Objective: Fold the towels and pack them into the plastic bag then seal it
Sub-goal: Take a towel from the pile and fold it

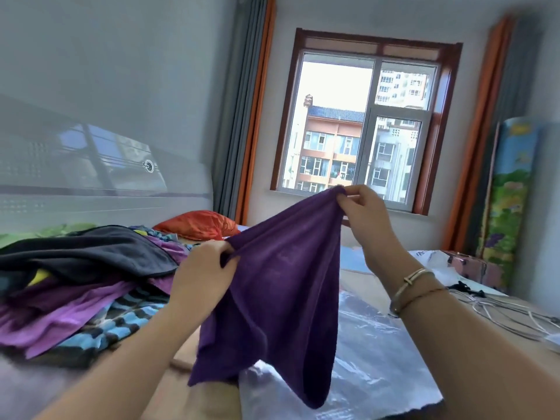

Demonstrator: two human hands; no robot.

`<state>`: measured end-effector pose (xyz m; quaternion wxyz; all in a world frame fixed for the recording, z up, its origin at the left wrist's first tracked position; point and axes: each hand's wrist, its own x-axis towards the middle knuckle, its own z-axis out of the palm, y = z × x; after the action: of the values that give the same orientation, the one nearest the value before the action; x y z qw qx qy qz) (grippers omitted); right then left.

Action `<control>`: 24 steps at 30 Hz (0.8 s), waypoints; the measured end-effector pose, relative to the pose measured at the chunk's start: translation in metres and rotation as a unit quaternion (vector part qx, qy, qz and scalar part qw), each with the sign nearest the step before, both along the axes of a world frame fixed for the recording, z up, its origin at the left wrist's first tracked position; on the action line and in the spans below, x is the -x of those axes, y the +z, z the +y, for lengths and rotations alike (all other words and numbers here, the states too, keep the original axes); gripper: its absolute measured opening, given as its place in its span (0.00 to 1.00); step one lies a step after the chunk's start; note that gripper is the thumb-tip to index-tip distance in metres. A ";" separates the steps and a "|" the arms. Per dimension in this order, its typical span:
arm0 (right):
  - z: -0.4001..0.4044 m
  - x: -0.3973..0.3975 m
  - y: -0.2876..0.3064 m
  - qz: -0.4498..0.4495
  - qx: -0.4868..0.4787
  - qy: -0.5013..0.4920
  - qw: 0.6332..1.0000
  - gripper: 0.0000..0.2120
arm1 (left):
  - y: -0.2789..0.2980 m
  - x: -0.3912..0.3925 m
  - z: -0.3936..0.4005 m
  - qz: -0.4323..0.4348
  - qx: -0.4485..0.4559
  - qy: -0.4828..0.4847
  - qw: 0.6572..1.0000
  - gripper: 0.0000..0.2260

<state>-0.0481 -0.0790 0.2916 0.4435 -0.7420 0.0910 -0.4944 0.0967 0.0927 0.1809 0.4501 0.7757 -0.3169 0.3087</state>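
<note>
Both hands hold a purple towel (281,277) aloft by its top edge, left hand (206,268) low, right hand (363,213) high, above the clear plastic bag (372,353) on the bed. Levelling the corners should give a square first fold.

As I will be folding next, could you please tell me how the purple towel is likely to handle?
The purple towel is probably floppy: it sags between the left hand and right hand. It seems light, since fingertip pinches hold it up.
</note>
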 end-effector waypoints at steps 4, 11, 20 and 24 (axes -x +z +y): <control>-0.019 0.001 0.006 0.006 -0.025 -0.028 0.999 0.04 | 0.024 -0.017 0.010 0.001 -0.035 0.030 0.999 0.05; -0.033 0.005 0.002 0.039 0.028 -0.122 0.991 0.07 | 0.042 -0.002 0.014 -0.003 0.017 0.021 1.000 0.08; -0.060 0.031 -0.011 0.126 -0.105 -0.120 0.979 0.10 | 0.053 0.013 0.027 -0.013 -0.091 -0.177 0.980 0.18; -0.067 0.020 -0.034 0.143 -0.225 -0.048 0.963 0.13 | 0.032 -0.020 0.027 0.062 -0.248 -0.183 0.949 0.11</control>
<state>-0.0682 -0.1456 0.2579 0.5571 -0.6811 0.2974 -0.3706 0.1170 0.1195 0.2128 0.3109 0.8090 -0.4917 0.0839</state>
